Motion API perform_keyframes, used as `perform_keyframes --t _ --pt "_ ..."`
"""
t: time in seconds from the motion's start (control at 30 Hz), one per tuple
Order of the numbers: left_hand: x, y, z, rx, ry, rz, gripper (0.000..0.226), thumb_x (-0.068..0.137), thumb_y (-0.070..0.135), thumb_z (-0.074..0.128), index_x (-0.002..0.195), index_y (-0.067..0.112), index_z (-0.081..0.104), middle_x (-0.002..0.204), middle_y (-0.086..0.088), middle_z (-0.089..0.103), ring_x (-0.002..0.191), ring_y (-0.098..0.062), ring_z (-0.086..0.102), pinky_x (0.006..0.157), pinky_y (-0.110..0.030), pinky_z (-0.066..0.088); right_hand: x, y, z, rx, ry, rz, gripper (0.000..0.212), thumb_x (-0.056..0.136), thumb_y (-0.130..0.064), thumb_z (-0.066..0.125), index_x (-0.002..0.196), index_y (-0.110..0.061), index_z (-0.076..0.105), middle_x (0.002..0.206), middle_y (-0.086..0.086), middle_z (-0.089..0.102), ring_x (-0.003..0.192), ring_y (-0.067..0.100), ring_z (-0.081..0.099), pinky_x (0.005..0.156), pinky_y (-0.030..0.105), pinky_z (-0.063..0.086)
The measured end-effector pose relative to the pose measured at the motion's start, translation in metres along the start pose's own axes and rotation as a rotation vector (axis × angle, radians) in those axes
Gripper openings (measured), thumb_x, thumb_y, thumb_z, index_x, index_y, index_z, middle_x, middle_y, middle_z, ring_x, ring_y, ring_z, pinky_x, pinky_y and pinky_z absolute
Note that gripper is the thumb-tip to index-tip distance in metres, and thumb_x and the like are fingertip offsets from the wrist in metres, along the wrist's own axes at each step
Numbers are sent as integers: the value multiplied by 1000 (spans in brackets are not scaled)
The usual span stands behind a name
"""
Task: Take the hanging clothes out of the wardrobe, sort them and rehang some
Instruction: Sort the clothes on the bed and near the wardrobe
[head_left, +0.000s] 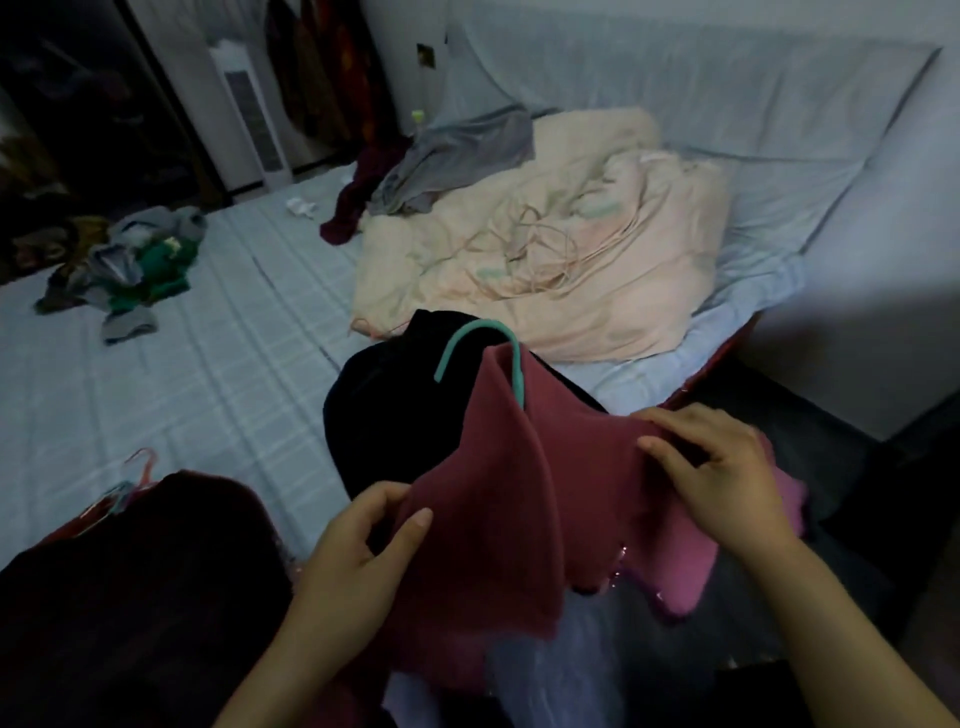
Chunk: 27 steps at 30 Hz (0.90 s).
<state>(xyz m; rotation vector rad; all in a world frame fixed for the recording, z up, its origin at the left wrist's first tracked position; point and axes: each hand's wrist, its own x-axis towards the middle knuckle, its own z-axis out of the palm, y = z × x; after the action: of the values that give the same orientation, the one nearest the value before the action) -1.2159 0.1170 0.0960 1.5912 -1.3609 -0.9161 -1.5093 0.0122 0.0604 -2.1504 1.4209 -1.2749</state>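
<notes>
A dusty-red garment (498, 499) hangs on a teal hanger (480, 340) whose hook sticks up above its collar, low in the middle of the view. My left hand (358, 556) pinches the garment's left edge between thumb and fingers. My right hand (722, 478) grips the fabric at its right shoulder. Behind it lies a black garment (395, 415) on the bed. A brighter pink cloth (691, 566) shows under my right hand. A dark maroon pile (140, 582) with pink and pale hangers (135, 478) sits at the lower left.
The bed (208, 374) has a pale blue striped sheet. A peach duvet (545, 244) is bunched at its far side, with grey and maroon clothes (431, 166) beside it. A heap of grey and green clothes (130, 265) lies at the left. The dark open wardrobe (78, 104) stands beyond.
</notes>
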Motion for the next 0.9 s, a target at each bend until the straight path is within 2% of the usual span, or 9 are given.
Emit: perform_keyframes --t 0.13,0.23,0.33,0.47,0.6,0.67,0.77,0.83,0.9 --pt "54 12 3 -54 -7 24 8 85 20 61 88 18 68 84 4 71 78 -10 67 71 -27 55 61 17 6 -25 59 -58 30 80 -37 59 98 -17 72 81 -4 66 74 4 54 76 21 42" --pt "102 18 -12 -35 59 55 9 86 23 59 89 21 67 84 10 70 75 -2 66 66 -17 52 116 19 30 -57 37 -92 30 83 -38 57 102 -19 71 79 1 66 74 14 57 75 30 45" --pt "144 11 -34 -18 135 28 7 87 20 59 88 22 66 84 14 69 75 0 65 63 -12 49 162 23 65 -142 -63 -142 34 85 -43 51 106 -23 69 80 -1 63 76 19 59 73 40 47" --pt "183 -4 -49 -15 191 -31 6 87 20 60 87 22 66 83 11 70 75 -6 66 69 -26 54 200 37 107 -132 -111 -163 35 86 -44 49 105 -22 69 77 -3 61 73 16 57 68 39 47" --pt "214 -6 -38 38 187 -67 4 87 30 61 88 29 64 84 14 69 75 -5 65 75 -43 54 216 62 120 -80 -116 -116 36 85 -43 51 105 -20 70 75 -3 60 70 15 55 66 41 48" --pt "234 -2 -27 43 189 -77 10 86 42 61 90 33 64 86 15 69 76 -8 66 77 -46 54 230 78 119 -78 -112 -99 36 85 -43 51 104 -20 70 75 -1 61 69 17 56 66 41 48" --pt "266 9 -2 53 187 -77 30 75 57 55 93 34 62 87 15 69 76 -10 66 78 -48 53 253 107 110 -80 -105 -67 36 84 -45 52 103 -21 71 73 -1 60 70 18 56 67 39 46" --pt "291 19 25 72 175 -83 34 73 59 54 93 32 63 87 16 69 76 -9 66 77 -48 53 266 136 98 -66 -101 -37 36 83 -45 53 103 -22 71 74 -1 60 70 18 57 68 38 45" --pt "318 30 60 94 165 -82 25 78 52 60 91 31 63 86 15 69 77 -7 66 77 -48 52 279 172 79 -51 -105 -4 34 82 -44 54 103 -23 71 75 -1 62 72 18 58 70 39 46"
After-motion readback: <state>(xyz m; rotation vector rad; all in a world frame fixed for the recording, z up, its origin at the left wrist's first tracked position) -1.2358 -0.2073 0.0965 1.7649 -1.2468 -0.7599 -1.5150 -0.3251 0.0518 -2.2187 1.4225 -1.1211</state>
